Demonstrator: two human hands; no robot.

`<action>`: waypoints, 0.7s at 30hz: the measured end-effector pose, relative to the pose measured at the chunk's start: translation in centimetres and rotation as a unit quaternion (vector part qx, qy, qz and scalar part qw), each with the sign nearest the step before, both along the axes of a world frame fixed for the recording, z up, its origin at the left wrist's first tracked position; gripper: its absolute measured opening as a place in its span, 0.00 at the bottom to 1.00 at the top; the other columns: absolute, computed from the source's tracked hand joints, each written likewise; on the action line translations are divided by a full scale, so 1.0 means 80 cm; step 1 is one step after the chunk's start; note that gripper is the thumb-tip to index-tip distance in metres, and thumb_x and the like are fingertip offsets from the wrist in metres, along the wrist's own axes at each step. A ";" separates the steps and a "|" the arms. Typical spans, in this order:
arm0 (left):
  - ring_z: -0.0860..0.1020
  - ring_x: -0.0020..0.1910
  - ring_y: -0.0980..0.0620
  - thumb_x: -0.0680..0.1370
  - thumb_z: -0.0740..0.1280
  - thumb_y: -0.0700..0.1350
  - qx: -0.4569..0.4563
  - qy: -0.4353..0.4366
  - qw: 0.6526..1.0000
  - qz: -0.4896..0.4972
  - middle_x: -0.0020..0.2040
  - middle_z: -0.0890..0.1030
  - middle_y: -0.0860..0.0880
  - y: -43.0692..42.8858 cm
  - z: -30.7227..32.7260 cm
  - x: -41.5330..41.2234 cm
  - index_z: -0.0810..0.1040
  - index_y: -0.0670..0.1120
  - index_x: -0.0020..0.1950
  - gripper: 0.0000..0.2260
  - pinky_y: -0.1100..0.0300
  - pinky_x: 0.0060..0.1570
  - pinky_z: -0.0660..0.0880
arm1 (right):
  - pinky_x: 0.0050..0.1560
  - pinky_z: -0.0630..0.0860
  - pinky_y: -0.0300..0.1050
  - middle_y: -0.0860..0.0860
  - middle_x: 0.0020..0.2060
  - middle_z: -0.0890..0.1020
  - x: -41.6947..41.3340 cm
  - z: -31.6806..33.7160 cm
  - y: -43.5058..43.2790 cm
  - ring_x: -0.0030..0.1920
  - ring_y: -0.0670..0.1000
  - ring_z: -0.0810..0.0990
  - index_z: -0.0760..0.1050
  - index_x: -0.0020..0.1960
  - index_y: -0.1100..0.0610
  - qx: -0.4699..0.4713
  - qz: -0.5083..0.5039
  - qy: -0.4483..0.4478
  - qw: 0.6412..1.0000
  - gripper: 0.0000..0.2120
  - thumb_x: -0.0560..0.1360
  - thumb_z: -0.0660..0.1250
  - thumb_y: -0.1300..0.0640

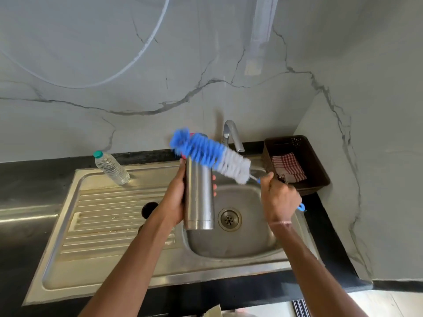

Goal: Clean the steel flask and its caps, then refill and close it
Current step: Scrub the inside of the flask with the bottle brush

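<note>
My left hand grips the steel flask upright over the sink basin. My right hand holds the handle of a long bottle brush with blue and white bristles. The brush lies slanted across the flask's mouth, its blue tip to the upper left, blurred by motion. A black round cap rests on the ribbed drainboard, left of my left wrist. Something pink shows behind the brush tip; I cannot tell what it is.
A clear water bottle with a green cap stands at the drainboard's back left. The tap rises behind the basin. A brown basket with a red checked cloth sits at the right, by the wall corner.
</note>
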State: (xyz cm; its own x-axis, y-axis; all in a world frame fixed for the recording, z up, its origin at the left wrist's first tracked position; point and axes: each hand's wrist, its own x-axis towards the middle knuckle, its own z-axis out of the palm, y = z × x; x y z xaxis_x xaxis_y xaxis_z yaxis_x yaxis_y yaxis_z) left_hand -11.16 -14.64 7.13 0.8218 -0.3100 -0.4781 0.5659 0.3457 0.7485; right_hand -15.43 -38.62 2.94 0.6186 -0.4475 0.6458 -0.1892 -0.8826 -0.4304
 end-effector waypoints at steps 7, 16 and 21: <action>0.86 0.47 0.43 0.82 0.57 0.67 -0.012 0.031 0.999 0.009 0.58 0.86 0.40 0.011 -0.001 0.003 0.82 0.45 0.64 0.30 0.47 0.54 0.81 | 0.29 0.52 0.34 0.51 0.15 0.66 -0.004 -0.001 0.018 0.19 0.48 0.55 0.67 0.20 0.58 0.002 0.007 0.005 1.000 0.28 0.78 0.62 0.54; 0.86 0.41 0.44 0.77 0.59 0.67 0.086 0.014 0.995 -0.040 0.45 0.86 0.40 0.043 -0.005 -0.008 0.82 0.39 0.50 0.31 0.52 0.44 0.85 | 0.31 0.46 0.31 0.48 0.15 0.62 -0.082 -0.036 0.023 0.18 0.47 0.54 0.63 0.19 0.55 0.016 0.092 0.021 0.995 0.28 0.78 0.61 0.54; 0.85 0.47 0.40 0.78 0.56 0.73 0.039 0.071 0.997 -0.005 0.53 0.85 0.39 0.007 0.001 0.000 0.85 0.40 0.58 0.38 0.43 0.58 0.81 | 0.30 0.55 0.35 0.52 0.16 0.65 0.017 0.002 0.001 0.18 0.49 0.59 0.69 0.21 0.60 0.007 -0.023 0.007 1.000 0.28 0.78 0.60 0.52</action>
